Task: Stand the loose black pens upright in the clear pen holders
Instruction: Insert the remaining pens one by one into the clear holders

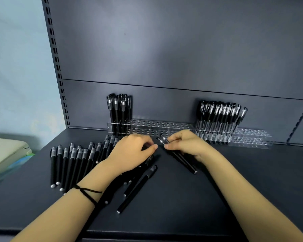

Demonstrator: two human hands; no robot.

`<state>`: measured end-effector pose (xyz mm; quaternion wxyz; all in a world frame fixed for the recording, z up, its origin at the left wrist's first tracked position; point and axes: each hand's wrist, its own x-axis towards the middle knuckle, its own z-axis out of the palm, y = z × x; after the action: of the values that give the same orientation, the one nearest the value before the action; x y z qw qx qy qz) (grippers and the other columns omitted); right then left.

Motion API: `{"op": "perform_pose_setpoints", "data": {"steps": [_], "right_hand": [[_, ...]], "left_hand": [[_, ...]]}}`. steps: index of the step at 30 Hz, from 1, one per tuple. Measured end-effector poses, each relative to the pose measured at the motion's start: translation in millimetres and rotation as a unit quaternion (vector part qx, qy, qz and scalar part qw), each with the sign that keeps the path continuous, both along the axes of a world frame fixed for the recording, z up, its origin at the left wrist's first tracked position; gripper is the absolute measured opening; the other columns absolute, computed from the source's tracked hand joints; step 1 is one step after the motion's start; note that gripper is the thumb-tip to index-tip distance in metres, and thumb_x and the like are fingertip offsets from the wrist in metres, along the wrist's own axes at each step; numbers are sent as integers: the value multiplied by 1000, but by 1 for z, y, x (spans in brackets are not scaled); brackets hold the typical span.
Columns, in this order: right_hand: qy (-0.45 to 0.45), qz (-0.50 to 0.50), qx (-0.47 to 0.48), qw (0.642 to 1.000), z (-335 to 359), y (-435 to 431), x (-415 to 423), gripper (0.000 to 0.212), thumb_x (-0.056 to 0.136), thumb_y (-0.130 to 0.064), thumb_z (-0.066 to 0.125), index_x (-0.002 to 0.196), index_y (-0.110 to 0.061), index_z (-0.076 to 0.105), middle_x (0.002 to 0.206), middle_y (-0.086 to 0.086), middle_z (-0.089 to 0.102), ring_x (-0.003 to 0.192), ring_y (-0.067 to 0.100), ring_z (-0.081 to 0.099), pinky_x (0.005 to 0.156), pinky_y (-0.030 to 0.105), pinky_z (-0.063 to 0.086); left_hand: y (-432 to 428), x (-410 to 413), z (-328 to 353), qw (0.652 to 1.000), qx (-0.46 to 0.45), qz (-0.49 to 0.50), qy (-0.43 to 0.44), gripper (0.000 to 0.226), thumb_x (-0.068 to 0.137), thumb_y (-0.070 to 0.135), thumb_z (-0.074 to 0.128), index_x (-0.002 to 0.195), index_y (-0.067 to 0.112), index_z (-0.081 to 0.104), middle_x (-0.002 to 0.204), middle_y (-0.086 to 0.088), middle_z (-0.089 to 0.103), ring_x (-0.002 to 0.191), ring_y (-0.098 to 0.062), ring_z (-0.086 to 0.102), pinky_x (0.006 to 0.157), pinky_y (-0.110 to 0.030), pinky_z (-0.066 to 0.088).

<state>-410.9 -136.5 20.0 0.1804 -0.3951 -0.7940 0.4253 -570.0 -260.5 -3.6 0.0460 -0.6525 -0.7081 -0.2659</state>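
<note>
Several loose black pens (pixel 72 163) lie in a row on the dark shelf at the left, and more lie under my left arm, among them one pen (pixel 138 187) angled toward me. My left hand (pixel 131 152) rests over the pile with fingers curled down; what it holds is hidden. My right hand (pixel 184 144) grips two or three black pens (pixel 180 158), their caps pointing up-left. A clear pen holder (pixel 156 127) stands at the back with several pens (pixel 120 110) upright at its left end. A second clear holder (pixel 250 138) at the right carries a dense row of pens (pixel 219 119).
The dark shelf surface (pixel 252 180) runs to a front edge near me. A grey back panel (pixel 164 58) rises behind the holders, with a slotted upright (pixel 57 67) at its left. A pale box-like object (pixel 5 152) sits off the shelf's left side.
</note>
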Motion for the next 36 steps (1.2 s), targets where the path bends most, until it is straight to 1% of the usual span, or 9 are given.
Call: {"op": "perform_pose_setpoints", "data": {"steps": [5,8,11,15,19,25,28,33,36], "right_hand": [[326,88,-264,904,10,-17,-6,6,88,-4,61,92,-5,65,76,4,67,68,13,63,64,26,56],[362,99,-259,890,6,-28,-17,9,91,-6,58,99,-2,61,86,12,63,73,19,64,64,31,55],[369,88,-205,902,6,-32,-22,6,93,-10,59,95,-5,60,83,10,64,70,17,64,59,26,53],[167,43,-34,984,10,-34,-10,24,96,-32,57,87,-11,59,75,5,64,58,11,57,47,23,43],[-90,160,-48,982,0,-50,-3,41,96,-44,53,82,-7,64,64,5,64,49,11,58,38,20,40],[-100,109,119,982,-11,-56,-21,42,79,-53,71,88,-12,70,64,-9,61,53,1,52,50,17,41],[-129,95,174,972,-14,-59,-36,56,74,-62,70,96,-10,68,75,-3,63,68,11,59,64,28,48],[-184,66,206,959,-17,-61,-62,59,71,-72,64,72,-15,50,70,-4,49,66,16,52,60,33,42],[-175,67,179,966,-15,-61,-63,60,72,-63,72,107,-17,60,94,-5,53,93,16,58,80,37,52]], "left_hand": [[-4,5,0,963,-6,-111,-244,42,85,62,54,87,24,72,77,12,69,72,-3,62,75,-24,49],[-5,10,1,930,-9,-157,-332,36,89,46,58,87,13,72,83,0,72,79,-16,65,78,-27,51],[-5,10,2,911,-4,-173,-375,18,98,18,52,89,9,64,85,-4,73,73,-9,63,75,-20,50],[-5,2,11,828,59,-142,-539,21,104,15,36,88,11,48,67,1,64,49,-10,57,52,-21,48],[-5,-14,13,812,137,-69,-563,22,105,16,34,87,12,45,64,-2,43,38,-7,37,40,-20,36],[-7,-26,16,822,162,-54,-544,22,105,16,35,87,12,47,62,1,44,40,-8,35,41,-22,32],[-6,-32,21,848,151,-65,-505,21,105,17,36,89,12,48,62,1,48,41,-8,38,43,-23,35],[-7,-39,18,848,145,-61,-506,20,105,18,37,91,11,49,62,3,51,42,-8,41,43,-23,38],[-8,-40,13,830,152,-47,-534,21,105,16,37,89,11,49,63,0,49,40,-8,40,42,-22,36]]}}
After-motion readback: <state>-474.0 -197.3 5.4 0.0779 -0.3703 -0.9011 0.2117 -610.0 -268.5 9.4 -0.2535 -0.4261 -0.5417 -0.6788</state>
